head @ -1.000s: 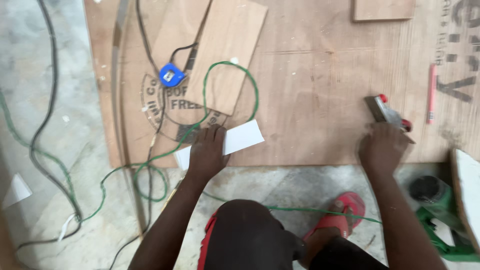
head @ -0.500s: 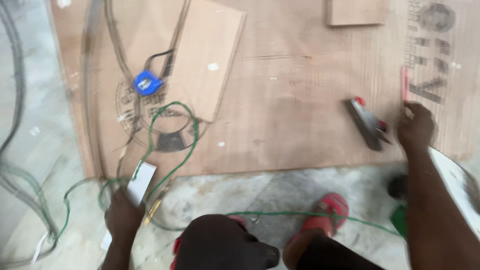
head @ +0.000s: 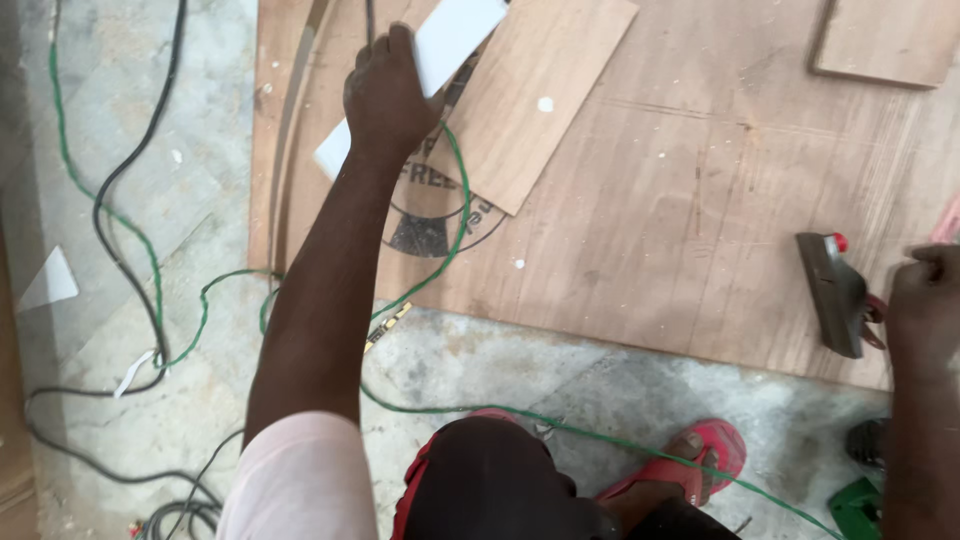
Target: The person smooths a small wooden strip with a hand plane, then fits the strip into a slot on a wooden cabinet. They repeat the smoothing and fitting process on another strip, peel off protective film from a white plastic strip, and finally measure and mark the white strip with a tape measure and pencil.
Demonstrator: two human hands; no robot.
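My left hand (head: 385, 95) is stretched far forward and grips a white rectangular strip (head: 452, 35), held over a small plywood offcut (head: 545, 90) that lies on the big plywood sheet (head: 680, 210). My right hand (head: 925, 300) rests at the right edge of the view, fingers curled, beside a dark hand plane with a red knob (head: 832, 290). Whether it touches the plane is unclear.
A green cable (head: 450, 230) loops across the sheet and runs over the concrete floor past my pink sandal (head: 715, 450). Black cables (head: 110, 200) snake at the left. Another plywood piece (head: 885, 40) lies at the top right. A green object (head: 860, 505) sits bottom right.
My left hand has carried the white strip from low at the sheet's near edge up and forward over the plywood offcut. My right hand stays by the plane.
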